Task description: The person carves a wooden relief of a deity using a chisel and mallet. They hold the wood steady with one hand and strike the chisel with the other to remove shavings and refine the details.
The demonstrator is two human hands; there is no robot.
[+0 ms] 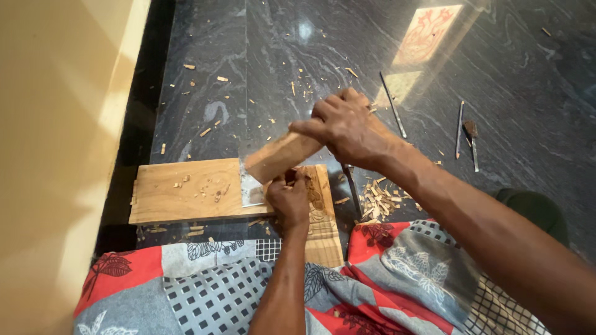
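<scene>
Wooden and pale, the mallet block (279, 156) sits in my right hand (347, 127), which wraps tightly round its upper end; the block slants down toward 8 o'clock from my knuckles and hangs just above my left hand (288, 200). My left hand is closed in a fist round a chisel (290, 177), of which only a small dark bit shows between my fingers, right under the low end of the block. Below that fist lies the carved panel (320, 211), a narrow piece of light wood with cut patterns, running from the fist toward 6 o'clock until it meets the patterned cloth (397, 279) over my legs. At 9 o'clock from my left hand a flat plank (180, 189) lies on the floor, its near end touching the carved panel, with a few chips scattered on its face. A heap of wood shavings (380, 200) rests at 3 o'clock from my left hand, under my right forearm. Farther out, at 1 o'clock, several thin metal tools (393, 104) lie on the dark stone floor (248, 62), well apart from both hands. At 12 to 1 o'clock, far off, another carved board (428, 34) lies in a patch of light. A cream wall (56, 155) stands along the 9 o'clock side.
</scene>
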